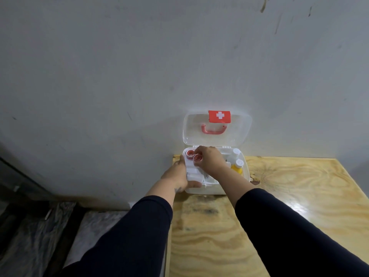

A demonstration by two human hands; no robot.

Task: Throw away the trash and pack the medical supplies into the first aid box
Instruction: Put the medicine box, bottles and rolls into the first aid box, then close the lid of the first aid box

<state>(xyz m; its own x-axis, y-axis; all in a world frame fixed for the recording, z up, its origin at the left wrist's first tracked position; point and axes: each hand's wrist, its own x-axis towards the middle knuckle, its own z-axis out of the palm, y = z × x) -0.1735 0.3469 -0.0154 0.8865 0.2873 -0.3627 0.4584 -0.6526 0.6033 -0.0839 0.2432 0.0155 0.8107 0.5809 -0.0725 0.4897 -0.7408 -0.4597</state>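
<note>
The white first aid box (pixel 213 189) stands at the table's far left corner against the wall, its clear lid (pixel 191 128) raised, with a red handle and a red cross label. My left hand (pixel 177 173) grips the box's left front edge, thumb over the white inner tray (pixel 194 174). My right hand (pixel 211 159) reaches into the box and pinches a small red-capped container (pixel 198 157), beside another red-capped one (pixel 190 153) in the tray. A yellow bottle (pixel 237 168) and a white bottle (pixel 234 154) with white caps lie in the box's right side.
The plywood table (pixel 279 216) spreads toward me and to the right. A grey wall (pixel 139 76) rises right behind the box. Left of the table's edge the floor drops away, with dark plastic sheeting (pixel 34 232) lying there.
</note>
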